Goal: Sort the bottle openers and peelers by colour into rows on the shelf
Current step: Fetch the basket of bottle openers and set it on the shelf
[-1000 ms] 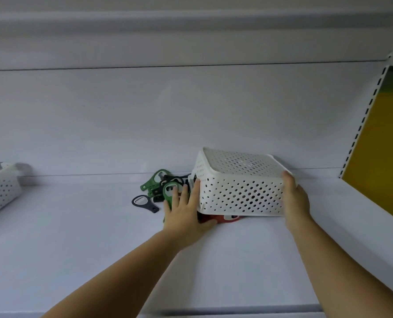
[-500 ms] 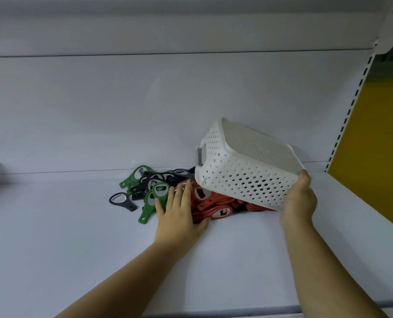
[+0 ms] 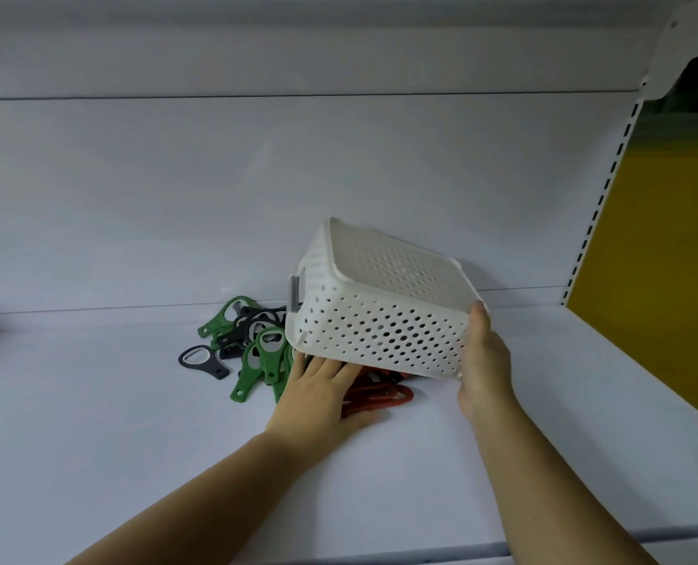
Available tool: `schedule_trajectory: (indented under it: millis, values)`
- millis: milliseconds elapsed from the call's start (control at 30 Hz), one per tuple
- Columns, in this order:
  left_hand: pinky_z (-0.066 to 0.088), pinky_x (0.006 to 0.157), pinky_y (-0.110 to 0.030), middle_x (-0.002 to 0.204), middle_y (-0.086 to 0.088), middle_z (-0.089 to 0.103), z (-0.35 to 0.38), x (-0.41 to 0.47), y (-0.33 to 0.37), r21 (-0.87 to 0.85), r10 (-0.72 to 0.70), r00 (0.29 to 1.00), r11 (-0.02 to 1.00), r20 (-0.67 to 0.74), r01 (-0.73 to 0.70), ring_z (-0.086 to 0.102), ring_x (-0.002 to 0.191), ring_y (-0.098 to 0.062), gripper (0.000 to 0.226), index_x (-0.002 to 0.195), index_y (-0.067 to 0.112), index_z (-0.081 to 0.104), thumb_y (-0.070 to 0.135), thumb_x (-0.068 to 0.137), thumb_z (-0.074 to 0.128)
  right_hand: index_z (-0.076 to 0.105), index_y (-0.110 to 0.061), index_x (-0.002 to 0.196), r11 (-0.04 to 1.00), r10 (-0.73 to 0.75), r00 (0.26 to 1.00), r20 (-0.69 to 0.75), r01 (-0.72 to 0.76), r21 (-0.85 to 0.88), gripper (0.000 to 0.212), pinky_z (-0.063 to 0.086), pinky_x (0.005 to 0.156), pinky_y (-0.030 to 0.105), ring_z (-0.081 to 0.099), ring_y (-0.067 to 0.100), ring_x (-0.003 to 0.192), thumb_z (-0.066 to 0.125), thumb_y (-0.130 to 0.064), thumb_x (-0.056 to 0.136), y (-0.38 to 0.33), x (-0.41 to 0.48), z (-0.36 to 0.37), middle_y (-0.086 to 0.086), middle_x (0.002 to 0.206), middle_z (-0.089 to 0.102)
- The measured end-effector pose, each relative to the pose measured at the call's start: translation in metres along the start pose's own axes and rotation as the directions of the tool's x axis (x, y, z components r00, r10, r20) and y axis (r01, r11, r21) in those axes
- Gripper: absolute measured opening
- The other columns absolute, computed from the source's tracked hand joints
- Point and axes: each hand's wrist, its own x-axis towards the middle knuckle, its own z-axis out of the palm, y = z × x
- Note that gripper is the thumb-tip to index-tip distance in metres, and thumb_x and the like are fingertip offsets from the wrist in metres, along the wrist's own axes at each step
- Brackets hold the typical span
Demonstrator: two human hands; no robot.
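Observation:
A white perforated basket [image 3: 384, 316] hangs upside down and tilted above the shelf [image 3: 135, 442], its left end raised. My right hand [image 3: 483, 360] grips its right end. Under and left of it lies a heap of bottle openers: green ones [image 3: 263, 360], black ones [image 3: 253, 322], red ones [image 3: 379, 395]. One black opener [image 3: 202, 360] lies apart at the left. My left hand [image 3: 318, 395] lies flat on the heap, fingers straight, fingertips hidden under the basket's edge.
The white back panel [image 3: 257, 197] rises right behind the heap. A slotted upright [image 3: 602, 193] and a yellow panel [image 3: 657, 258] bound the shelf at the right. Another shelf overhangs above. The front edge [image 3: 502, 546] runs below my forearms.
The basket, which stood flat and upside down over the openers, has been lifted and tipped by my right hand, uncovering the heap. My left hand left the basket's end and now lies on the openers.

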Motion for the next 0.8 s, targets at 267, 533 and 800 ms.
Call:
schedule_trajectory:
  millis: [267,533,800]
  values:
    - [0.039,0.099,-0.060,0.142,-0.007,0.050,-0.003,0.007,0.008,0.202,0.073,0.971,0.972,0.229,-0.121,0.048,0.130,-0.029,0.052,0.139,0.032,0.037,0.055,0.093,0.026,0.056,-0.022,0.079,0.938,0.181,0.979,-0.096,-0.142,0.317,0.032,0.055,0.084,0.045,0.065,0.017,0.076,0.056,-0.053,0.085,-0.019,-0.002,-0.020,-0.002,0.083,0.065]
    - [-0.018,0.113,-0.053,0.160,0.002,-0.013,-0.012,0.031,0.043,0.148,0.101,0.934,0.976,0.341,-0.160,-0.018,0.146,-0.019,0.074,0.152,0.029,0.003,0.034,0.089,0.042,0.058,-0.021,0.095,0.899,0.212,0.975,-0.074,-0.165,0.406,0.034,0.057,0.076,0.042,0.066,0.019,0.088,0.058,-0.053,0.084,-0.020,0.006,-0.033,0.002,0.100,0.067]
    - [0.022,0.112,-0.057,0.144,-0.001,0.047,0.016,0.053,0.063,0.145,0.125,0.946,0.974,0.299,-0.174,0.044,0.134,-0.024,0.054,0.135,0.032,0.046,0.035,0.083,0.037,0.062,-0.021,0.104,0.911,0.208,0.978,0.011,-0.198,0.361,0.039,0.055,0.062,0.034,0.067,0.022,0.092,0.054,-0.053,0.085,-0.019,0.015,-0.039,0.004,0.103,0.069]
